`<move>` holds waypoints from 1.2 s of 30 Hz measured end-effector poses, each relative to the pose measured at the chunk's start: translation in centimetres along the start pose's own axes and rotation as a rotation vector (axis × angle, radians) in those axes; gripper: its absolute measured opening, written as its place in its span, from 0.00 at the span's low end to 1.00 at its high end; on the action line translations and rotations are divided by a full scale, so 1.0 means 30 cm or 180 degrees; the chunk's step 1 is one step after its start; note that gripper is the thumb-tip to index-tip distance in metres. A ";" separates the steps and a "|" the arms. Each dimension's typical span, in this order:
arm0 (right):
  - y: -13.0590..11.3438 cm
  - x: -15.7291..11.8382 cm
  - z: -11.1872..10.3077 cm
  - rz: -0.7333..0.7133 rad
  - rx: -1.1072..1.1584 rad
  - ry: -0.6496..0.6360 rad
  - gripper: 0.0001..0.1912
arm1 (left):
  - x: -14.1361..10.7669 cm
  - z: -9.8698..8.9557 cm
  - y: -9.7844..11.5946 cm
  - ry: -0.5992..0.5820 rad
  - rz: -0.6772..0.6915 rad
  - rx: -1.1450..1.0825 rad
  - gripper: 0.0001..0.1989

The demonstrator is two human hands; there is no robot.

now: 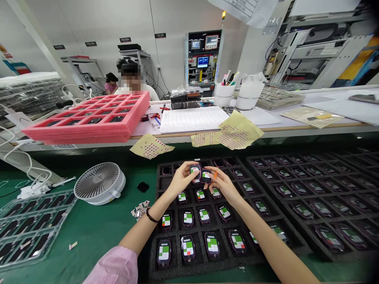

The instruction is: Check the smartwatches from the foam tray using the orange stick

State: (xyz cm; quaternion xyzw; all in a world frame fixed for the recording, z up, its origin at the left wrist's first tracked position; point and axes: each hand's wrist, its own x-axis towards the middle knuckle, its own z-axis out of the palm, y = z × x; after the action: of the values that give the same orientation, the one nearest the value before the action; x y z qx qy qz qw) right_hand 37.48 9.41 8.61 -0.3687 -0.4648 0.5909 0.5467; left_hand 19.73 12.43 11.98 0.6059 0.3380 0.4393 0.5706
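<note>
Black foam tray (197, 268) holding lit watch-shaped devices (212, 244), left hand (184, 178) and right hand (223, 186) each pinching another above

Shelf edge (275, 129), yellow sheets (238, 132) bar my way ahead; fan (99, 183) stands left; I could pass between fan and tray (174, 272).

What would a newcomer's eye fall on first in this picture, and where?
The bright pink foam tray stands out at upper left. Below it, a round white fan sits on the green worktop. At the centre, the left hand and right hand hold small lit-screen devices above a black foam tray.
</note>
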 end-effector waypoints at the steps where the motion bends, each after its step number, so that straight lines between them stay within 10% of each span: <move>1: 0.002 0.000 -0.001 -0.0012 0.0014 -0.0024 0.19 | 0.002 0.000 -0.004 -0.0010 0.0009 -0.0003 0.22; 25: -0.012 -0.007 0.007 -0.0182 -0.0248 0.0166 0.18 | -0.005 0.007 0.015 -0.0063 -0.0211 0.0115 0.20; 36: -0.021 -0.013 0.001 -0.0151 0.0105 -0.0058 0.28 | -0.046 -0.079 0.121 -0.0865 -0.0219 -0.0850 0.35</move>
State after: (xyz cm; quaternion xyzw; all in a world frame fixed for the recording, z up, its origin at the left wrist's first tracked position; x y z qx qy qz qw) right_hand 37.69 8.99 9.18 -0.3432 -0.4686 0.5887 0.5622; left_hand 16.69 11.68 15.27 0.5667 0.2171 0.3746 0.7010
